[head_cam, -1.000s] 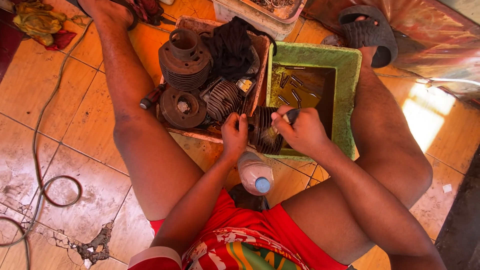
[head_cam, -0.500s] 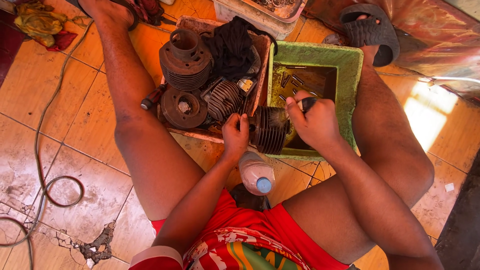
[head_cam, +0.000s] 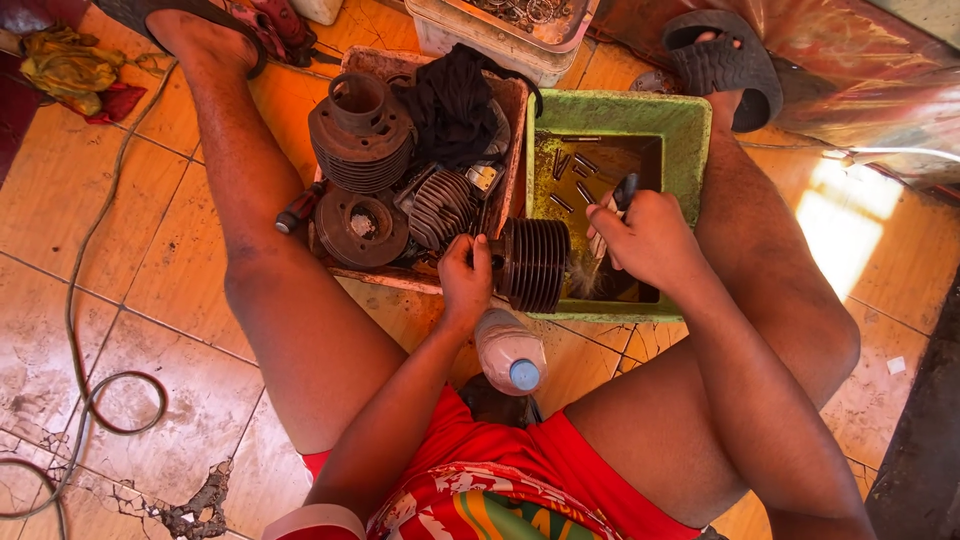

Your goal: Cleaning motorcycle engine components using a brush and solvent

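Here we grip a dark finned cylinder (head_cam: pixel 533 265) with our left hand (head_cam: pixel 465 280), holding it over the near rim of the green tub (head_cam: pixel 690 125). Our right hand (head_cam: pixel 650 240) is closed round a black-handled brush (head_cam: pixel 625 192), its bristles against the fins. We count three more finned parts in the crate (head_cam: pixel 510 100), several bolts (head_cam: pixel 575 180) in the tub, and one bottle (head_cam: pixel 510 352) between our legs.

Between our spread legs, a tray (head_cam: pixel 345 262) of finned engine cylinders lies left of a tub (head_cam: pixel 690 120), the two touching. Our left hand (head_cam: pixel 465 283) holds a finned cylinder (head_cam: pixel 535 265) over the tub's near left rim; our right hand (head_cam: pixel 650 240) with a brush (head_cam: pixel 624 192) is just right of it, above the tub. A bottle (head_cam: pixel 510 352) stands nearer us, before both containers.
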